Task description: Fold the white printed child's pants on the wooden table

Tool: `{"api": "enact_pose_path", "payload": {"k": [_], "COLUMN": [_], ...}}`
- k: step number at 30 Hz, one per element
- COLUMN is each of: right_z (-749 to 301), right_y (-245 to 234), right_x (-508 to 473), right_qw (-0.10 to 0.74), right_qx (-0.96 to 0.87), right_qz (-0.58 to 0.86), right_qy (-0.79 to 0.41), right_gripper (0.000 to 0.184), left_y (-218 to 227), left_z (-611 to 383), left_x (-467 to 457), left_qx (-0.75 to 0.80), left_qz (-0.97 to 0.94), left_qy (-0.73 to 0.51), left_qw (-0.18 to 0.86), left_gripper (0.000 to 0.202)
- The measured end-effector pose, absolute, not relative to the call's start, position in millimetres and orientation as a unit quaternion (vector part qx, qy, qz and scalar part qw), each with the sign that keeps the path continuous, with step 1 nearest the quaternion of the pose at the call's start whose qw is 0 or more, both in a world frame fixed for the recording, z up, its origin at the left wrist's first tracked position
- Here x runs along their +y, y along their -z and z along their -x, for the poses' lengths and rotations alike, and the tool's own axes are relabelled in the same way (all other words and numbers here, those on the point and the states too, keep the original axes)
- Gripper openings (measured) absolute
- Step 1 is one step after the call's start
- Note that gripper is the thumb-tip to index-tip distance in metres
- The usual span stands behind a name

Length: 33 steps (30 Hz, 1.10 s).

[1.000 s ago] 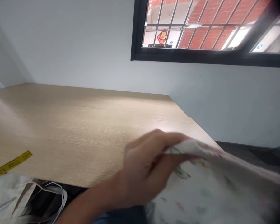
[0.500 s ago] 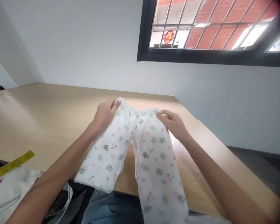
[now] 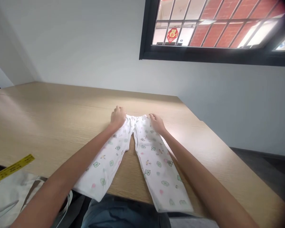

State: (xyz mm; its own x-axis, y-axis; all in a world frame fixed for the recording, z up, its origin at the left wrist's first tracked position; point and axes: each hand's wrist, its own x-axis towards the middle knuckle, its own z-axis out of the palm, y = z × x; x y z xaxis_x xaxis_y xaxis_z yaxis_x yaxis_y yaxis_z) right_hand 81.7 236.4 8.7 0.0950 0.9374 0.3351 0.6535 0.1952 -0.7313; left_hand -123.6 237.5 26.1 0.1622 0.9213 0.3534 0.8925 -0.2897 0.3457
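A pair of small white trousers [image 3: 154, 152], printed with green animal faces and pink dots, lies on the wooden table with the waistband away from me. Both leg ends reach over the near table edge. My left hand [image 3: 118, 116] is closed on the left corner of the elastic waistband. At the right corner, my right hand [image 3: 157, 123] grips the waistband too, its fingertips partly hidden by the cloth. Between the two legs a strip of bare table shows.
The wooden table [image 3: 61, 110] stretches to the wall, with its right edge slanting toward me. At the lower left, a yellow tape measure strip [image 3: 13, 169] lies over a white cloth bag [image 3: 9, 196]. A barred window [image 3: 211, 28] is above.
Both hands have moved forward and down, drawing the trousers away from me. The trousers, held up before, now lie flatter on the table, and the hands are closer together.
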Motion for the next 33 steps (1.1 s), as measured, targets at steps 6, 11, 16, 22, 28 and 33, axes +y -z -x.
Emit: {"api": "enact_pose_path", "payload": {"k": [6, 11, 16, 22, 28, 33], "right_z": [-87.9, -91.9, -89.3, -78.8, -72.1, -29.4], "right_y": [-23.0, -18.7, 0.3, 12.8, 3.0, -16.0], "right_x": [173.0, 146.0, 179.3, 222.8, 212.5, 192.6], "right_qw": [0.301, 0.150, 0.086, 0.133, 0.172, 0.192], "right_qx": [-0.765, -0.835, -0.875, -0.837, -0.836, -0.866], "right_qz": [0.496, 0.416, 0.442, 0.515, 0.498, 0.414], "right_qy": [-0.280, -0.326, -0.179, -0.129, -0.153, -0.204], "right_gripper": [0.037, 0.046, 0.051, 0.050, 0.045, 0.043], "left_y": [-7.4, -7.8, -4.7, 42.1, -6.7, -38.3], "left_z": [82.5, 61.9, 65.4, 68.4, 97.1, 150.6], "left_x": [162.7, 145.0, 82.5, 2.8, 28.9, 124.3], "left_qx": [0.325, 0.259, 0.181, 0.119, 0.199, 0.436], "left_qz": [-0.928, -0.954, -0.973, -0.967, -0.959, -0.893], "left_qy": [-0.151, -0.097, -0.090, -0.226, -0.173, -0.090], "left_qw": [0.098, 0.121, 0.108, 0.003, 0.107, 0.074], "left_gripper": [0.038, 0.048, 0.055, 0.045, 0.049, 0.040]}}
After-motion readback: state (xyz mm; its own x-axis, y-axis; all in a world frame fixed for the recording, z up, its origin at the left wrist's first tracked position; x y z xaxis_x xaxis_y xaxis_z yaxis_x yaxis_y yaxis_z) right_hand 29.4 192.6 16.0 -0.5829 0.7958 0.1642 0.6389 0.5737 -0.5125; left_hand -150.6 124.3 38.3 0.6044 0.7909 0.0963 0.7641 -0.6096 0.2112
